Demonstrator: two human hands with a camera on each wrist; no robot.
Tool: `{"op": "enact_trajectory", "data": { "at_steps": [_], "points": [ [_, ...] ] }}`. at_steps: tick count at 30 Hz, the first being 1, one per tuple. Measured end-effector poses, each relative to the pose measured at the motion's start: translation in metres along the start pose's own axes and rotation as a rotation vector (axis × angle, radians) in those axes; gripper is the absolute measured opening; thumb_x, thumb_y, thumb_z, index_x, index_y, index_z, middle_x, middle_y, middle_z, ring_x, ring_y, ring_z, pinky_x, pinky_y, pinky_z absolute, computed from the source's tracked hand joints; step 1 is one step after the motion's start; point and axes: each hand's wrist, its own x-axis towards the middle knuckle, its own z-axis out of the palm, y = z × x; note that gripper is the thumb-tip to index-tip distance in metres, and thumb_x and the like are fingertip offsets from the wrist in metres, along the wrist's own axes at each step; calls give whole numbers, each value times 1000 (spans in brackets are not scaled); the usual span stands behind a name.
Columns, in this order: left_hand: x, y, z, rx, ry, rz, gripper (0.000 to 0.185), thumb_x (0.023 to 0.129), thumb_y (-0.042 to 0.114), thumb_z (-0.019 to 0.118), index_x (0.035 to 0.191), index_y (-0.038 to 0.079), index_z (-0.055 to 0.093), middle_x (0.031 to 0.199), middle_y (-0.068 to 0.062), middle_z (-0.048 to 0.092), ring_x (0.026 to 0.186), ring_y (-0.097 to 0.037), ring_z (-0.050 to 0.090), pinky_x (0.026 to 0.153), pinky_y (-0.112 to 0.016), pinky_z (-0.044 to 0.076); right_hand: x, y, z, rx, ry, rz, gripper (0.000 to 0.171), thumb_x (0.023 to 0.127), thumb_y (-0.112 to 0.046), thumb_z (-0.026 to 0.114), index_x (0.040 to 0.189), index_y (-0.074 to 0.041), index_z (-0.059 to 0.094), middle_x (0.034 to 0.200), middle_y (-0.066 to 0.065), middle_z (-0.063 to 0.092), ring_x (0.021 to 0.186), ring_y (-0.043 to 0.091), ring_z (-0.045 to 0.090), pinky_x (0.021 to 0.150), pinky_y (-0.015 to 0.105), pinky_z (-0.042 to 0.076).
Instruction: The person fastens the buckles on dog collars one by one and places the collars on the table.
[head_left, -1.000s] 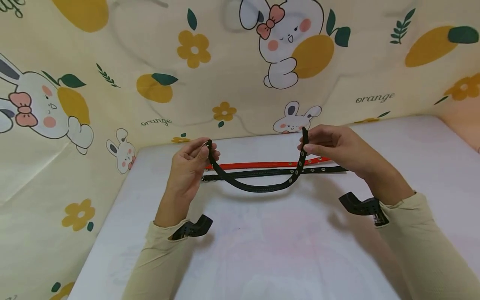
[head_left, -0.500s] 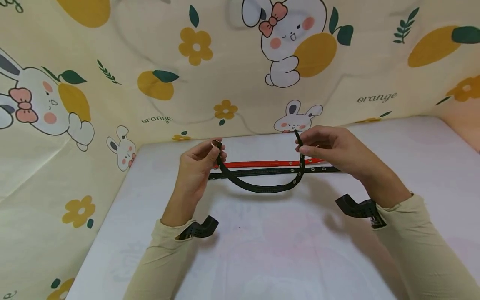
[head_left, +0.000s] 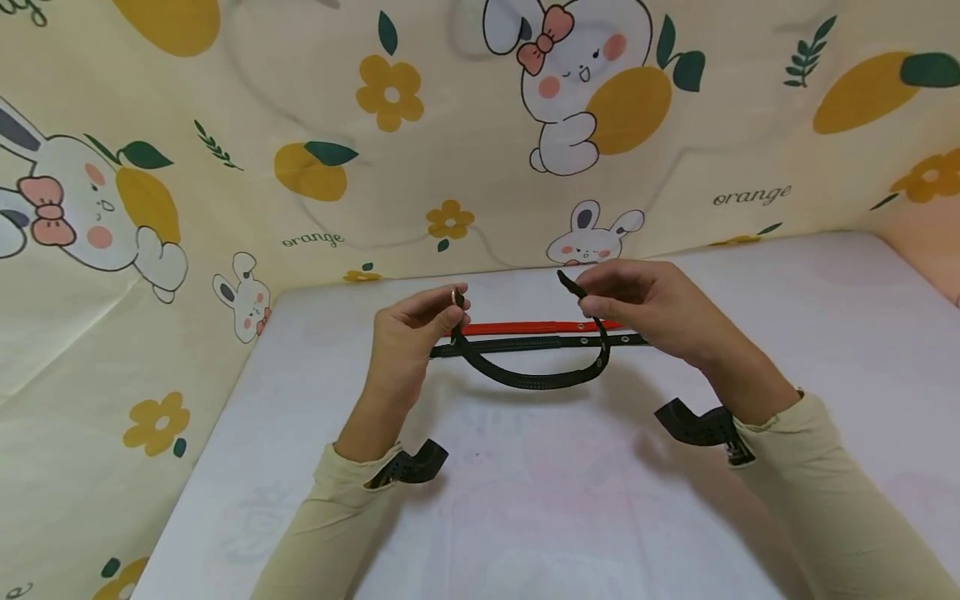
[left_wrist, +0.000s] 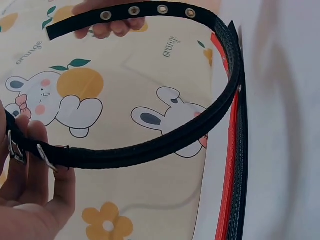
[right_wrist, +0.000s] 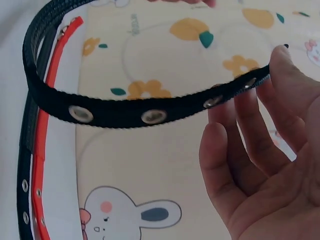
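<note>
A black collar strap [head_left: 536, 379] with metal eyelets hangs in a U between both hands above the white table [head_left: 570, 500]. My left hand [head_left: 420, 321] pinches its buckle end [left_wrist: 27, 152]; in the left wrist view the strap [left_wrist: 165, 142] curves away from my fingers. My right hand [head_left: 637, 304] pinches the eyelet end, whose tip [head_left: 567, 282] points left toward the buckle. In the right wrist view the eyelets [right_wrist: 150, 116] show along the strap beside my fingertips [right_wrist: 277, 62].
A red strap [head_left: 532, 327] and a second black strap [head_left: 525, 344] lie side by side on the table behind the hands. Cartoon rabbit fabric [head_left: 300, 150] walls the back and left. Black wrist mounts [head_left: 693, 425] stick out from both sleeves.
Both hands have moved toward each other, narrowing the U. The eyelet end has tipped over to point left at the buckle.
</note>
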Motion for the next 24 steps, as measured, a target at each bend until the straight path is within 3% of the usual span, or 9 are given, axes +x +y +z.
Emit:
{"op": "enact_trajectory", "data": {
  "at_steps": [7, 16, 24],
  "points": [
    [-3, 0, 6, 36, -35, 43, 52, 78, 23, 77, 118, -8, 68, 98, 6, 75, 91, -11, 71, 86, -24, 58, -2, -7, 10, -53, 12, -13, 27, 94, -24, 71, 119, -12, 71, 103, -3, 72, 92, 8, 67, 79, 21, 54],
    [-6, 1, 10, 47, -45, 25, 41, 82, 12, 76, 117, -7, 69, 101, 8, 75, 95, -11, 72, 91, -26, 57, -1, -8, 22, -40, 46, -59, 19, 91, -21, 74, 107, -13, 70, 89, -6, 69, 85, 13, 65, 71, 22, 49],
    [-9, -3, 15, 69, -111, 80, 41, 83, 13, 74, 119, -7, 68, 104, 0, 70, 97, -12, 67, 85, -20, 56, -1, -12, 29, -78, 31, -29, 20, 89, -29, 76, 106, -20, 74, 92, -1, 72, 86, 17, 65, 72, 25, 47]
  ]
}}
